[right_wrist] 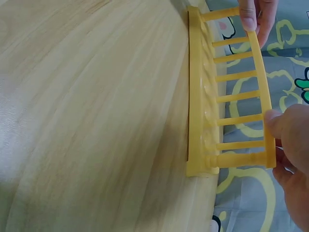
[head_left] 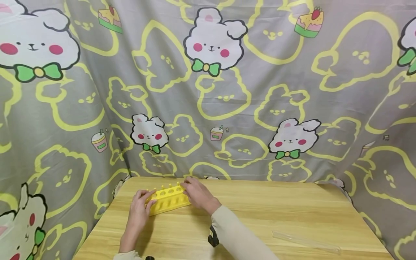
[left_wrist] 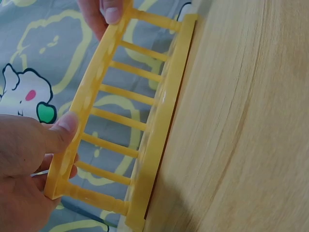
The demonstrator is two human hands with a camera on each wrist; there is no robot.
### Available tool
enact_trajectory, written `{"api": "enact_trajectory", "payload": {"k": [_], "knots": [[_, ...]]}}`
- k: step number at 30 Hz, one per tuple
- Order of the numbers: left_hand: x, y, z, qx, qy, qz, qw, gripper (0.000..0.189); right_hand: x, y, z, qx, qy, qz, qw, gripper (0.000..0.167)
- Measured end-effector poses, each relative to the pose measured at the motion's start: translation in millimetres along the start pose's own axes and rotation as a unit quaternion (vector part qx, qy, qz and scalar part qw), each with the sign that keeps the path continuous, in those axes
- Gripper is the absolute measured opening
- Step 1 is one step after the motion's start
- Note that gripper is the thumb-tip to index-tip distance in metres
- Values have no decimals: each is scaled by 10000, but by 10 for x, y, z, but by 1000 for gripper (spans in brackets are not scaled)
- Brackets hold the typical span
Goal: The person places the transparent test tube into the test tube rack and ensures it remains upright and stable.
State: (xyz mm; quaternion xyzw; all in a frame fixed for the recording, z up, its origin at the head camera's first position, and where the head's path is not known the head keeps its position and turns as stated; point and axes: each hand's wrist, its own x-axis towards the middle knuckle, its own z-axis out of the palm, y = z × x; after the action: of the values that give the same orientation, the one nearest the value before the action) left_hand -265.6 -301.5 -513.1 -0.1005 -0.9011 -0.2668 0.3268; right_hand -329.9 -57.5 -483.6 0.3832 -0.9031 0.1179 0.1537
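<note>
A yellow plastic test tube rack [head_left: 171,203] stands upright near the back edge of the table, slightly angled. Round holes line its top plate, and short pegs rise along the far side. My left hand [head_left: 138,211] grips the left end of the top plate, its thumb on the near edge in the left wrist view. At the opposite end, my right hand [head_left: 199,195] pinches the same plate, thumb on the near side in the right wrist view. The rack's base [right_wrist: 195,96] sits on the wooden surface, and its holes hold no tubes.
A clear, thin tube [head_left: 305,242] lies on the wooden table [head_left: 260,209] at the front right. Grey cloth [head_left: 227,108] printed with rabbits hangs behind the table and along both sides. A black strap piece [head_left: 213,237] shows by the right sleeve.
</note>
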Motion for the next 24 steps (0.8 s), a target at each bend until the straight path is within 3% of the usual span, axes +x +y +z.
{"api": "enact_trajectory", "payload": {"k": [12,24], "knots": [[-13,-11,-3,-36,8,67,10000,35,-42,12,106,560,364,231,9975,34],[15,2,-107,-86,-408,-93,9991,34,-4,7,136,492,261,291,9980,34]]}}
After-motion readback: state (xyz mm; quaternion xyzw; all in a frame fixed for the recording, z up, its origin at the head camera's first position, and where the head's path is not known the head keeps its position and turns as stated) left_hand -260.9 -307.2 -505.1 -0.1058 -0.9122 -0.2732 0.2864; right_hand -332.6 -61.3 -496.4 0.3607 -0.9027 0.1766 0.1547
